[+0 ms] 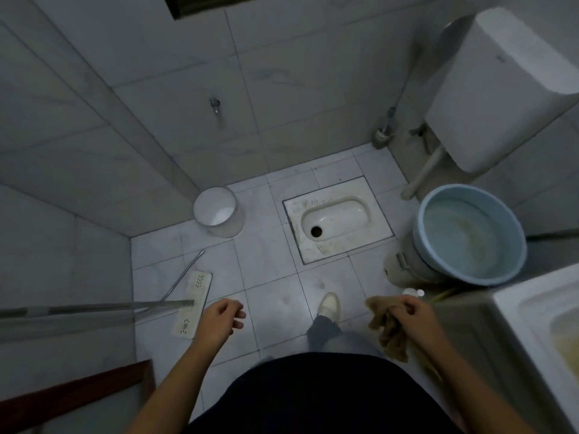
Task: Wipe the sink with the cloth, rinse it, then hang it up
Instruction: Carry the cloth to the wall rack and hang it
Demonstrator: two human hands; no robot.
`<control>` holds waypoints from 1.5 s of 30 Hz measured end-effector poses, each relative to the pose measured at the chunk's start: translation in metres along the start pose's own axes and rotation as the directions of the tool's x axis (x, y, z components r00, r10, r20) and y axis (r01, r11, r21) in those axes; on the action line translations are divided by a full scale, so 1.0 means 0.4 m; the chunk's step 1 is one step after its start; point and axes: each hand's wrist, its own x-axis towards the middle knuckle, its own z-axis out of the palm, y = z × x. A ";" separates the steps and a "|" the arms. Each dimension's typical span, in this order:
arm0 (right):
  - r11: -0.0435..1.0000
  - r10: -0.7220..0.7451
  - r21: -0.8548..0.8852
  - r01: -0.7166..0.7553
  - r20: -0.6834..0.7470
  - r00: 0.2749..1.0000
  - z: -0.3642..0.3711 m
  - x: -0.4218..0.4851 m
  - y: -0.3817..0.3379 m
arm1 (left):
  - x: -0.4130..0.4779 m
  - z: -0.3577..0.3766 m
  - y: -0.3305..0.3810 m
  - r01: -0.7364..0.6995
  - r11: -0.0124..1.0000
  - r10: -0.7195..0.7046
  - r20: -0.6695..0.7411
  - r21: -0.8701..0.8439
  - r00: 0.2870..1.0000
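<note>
A crumpled brown cloth point(387, 327) hangs from my right hand point(413, 317), which is closed around its upper part, in front of my body at the lower right. The white sink point(532, 311) shows only partly at the bottom right edge, with a yellowish stain in its basin; the cloth is to its left and apart from it. My left hand point(219, 321) hovers over the floor at lower centre, fingers loosely curled and holding nothing.
A flat mop point(192, 303) lies on the tiled floor at left, its long handle running to the left edge. A white bin point(217, 211), a squat toilet point(335, 217), a blue bucket point(470, 233) and a wall cistern point(501, 89) stand beyond. A tap point(215, 105) sticks out of the far wall.
</note>
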 end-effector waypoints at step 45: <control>0.862 0.378 0.461 -0.211 -0.307 0.874 -0.107 0.779 -0.579 | 0.996 0.139 1.193 -0.381 0.789 0.191 0.397 0.482 0.898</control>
